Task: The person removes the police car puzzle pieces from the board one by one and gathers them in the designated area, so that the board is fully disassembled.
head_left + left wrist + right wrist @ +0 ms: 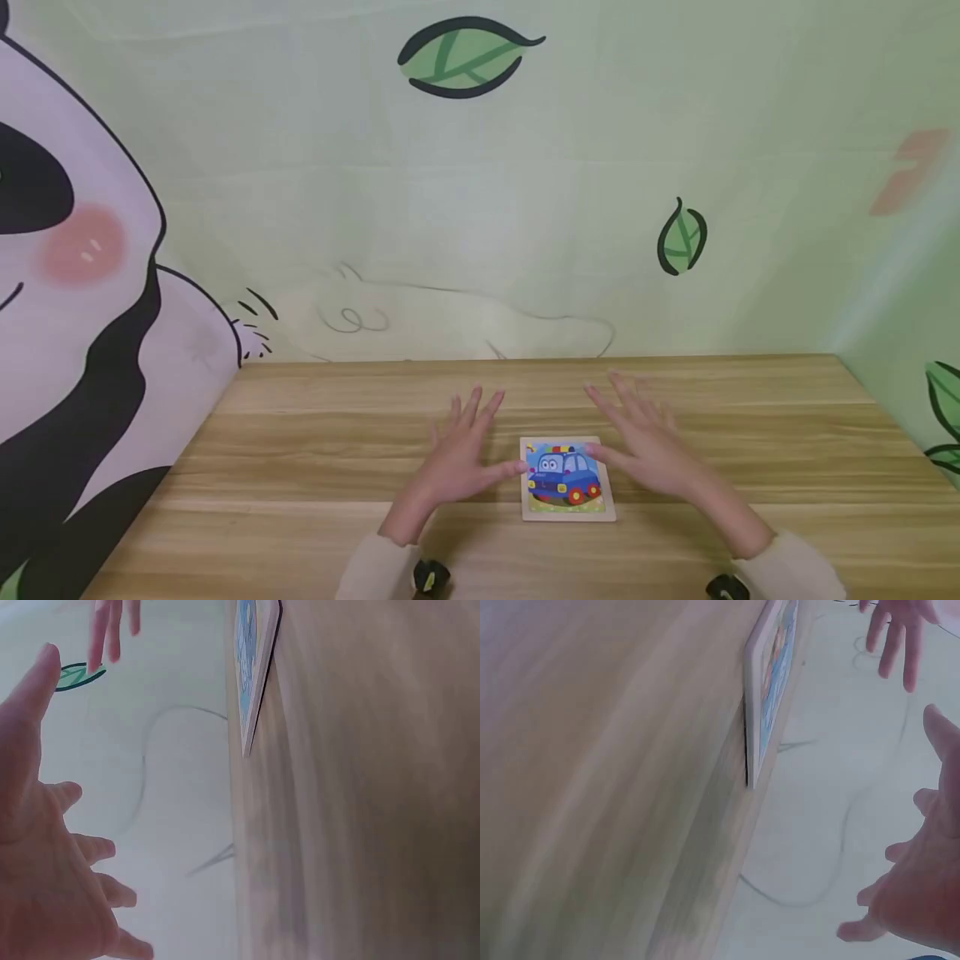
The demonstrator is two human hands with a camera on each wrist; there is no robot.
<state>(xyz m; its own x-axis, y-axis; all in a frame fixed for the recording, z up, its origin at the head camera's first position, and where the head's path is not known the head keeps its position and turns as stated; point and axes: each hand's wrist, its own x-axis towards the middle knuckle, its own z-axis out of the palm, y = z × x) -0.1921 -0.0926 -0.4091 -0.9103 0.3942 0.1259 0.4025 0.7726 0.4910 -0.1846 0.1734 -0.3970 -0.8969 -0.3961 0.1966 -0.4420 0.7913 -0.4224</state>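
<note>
A square puzzle [566, 479] with a blue cartoon police car in a pale wooden frame lies flat on the table. My left hand [461, 458] is spread over the table on its left side, and the thumb tip overlaps the frame's left edge in the head view. On the other side my right hand [648, 446] is spread too, its thumb overlapping the picture's upper right. In both wrist views the palms [49, 877] [922, 877] are raised off the wood with fingers apart, holding nothing, and the puzzle [769, 682] lies below them.
The wood-grain table [300, 467] reaches back to a pale green wall cloth [465, 192] printed with leaves. A large printed panda [82, 333] covers the left side. Dark wrist devices [431, 576] sit at both cuffs.
</note>
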